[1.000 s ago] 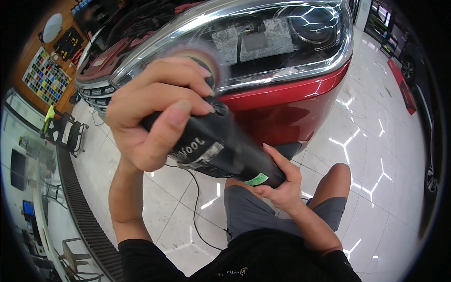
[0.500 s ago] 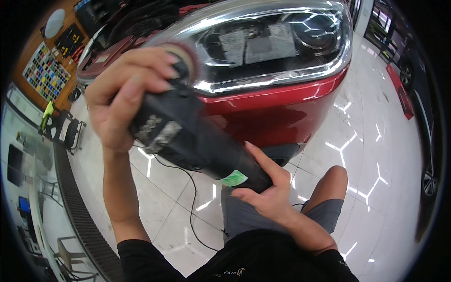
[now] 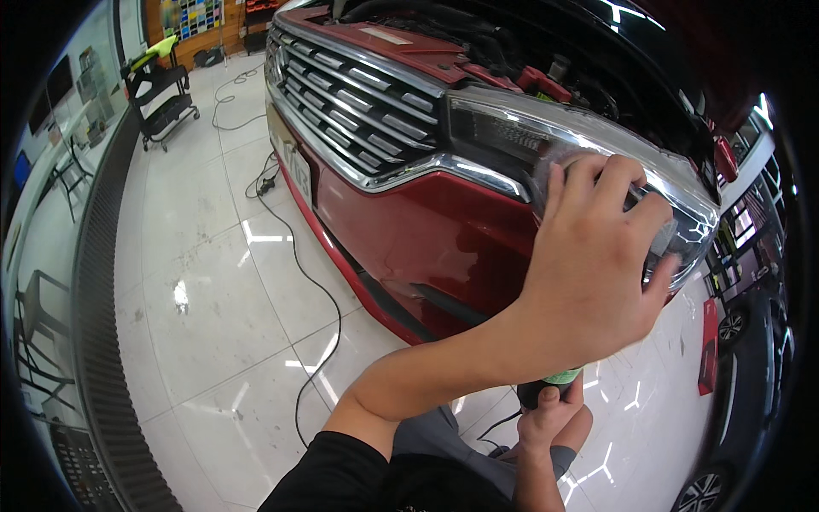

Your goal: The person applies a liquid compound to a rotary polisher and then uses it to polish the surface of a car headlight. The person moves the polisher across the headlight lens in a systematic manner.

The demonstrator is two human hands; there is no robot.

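Head view, left hand [image 3: 593, 256]: gripped the far end of the polisher [image 3: 531, 394].
Right hand [image 3: 546, 421]: was wrapped round the near end.
Polisher: was held at the headlight [image 3: 495, 128] of the red car [image 3: 409, 230], with contact hidden.
Cord [image 3: 339, 317]: lay on the floor [image 3: 196, 341], left.

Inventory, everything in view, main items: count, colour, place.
Power tool: 1, black, at headlight
Headlight: 1, clear, right of centre
Grille: 1, black and chrome, upper centre
Car: 1, red, centre
Parked car: 1, dark, right
Cart: 1, black, upper left
Cable: count unclear, black, floor
Grating: 1, dark grey, left
Chairs: 2+, dark, left
Long block: 1, red, right floor
Left hand: 1, bare, over tool's head
Right hand: 1, bare, on tool's end
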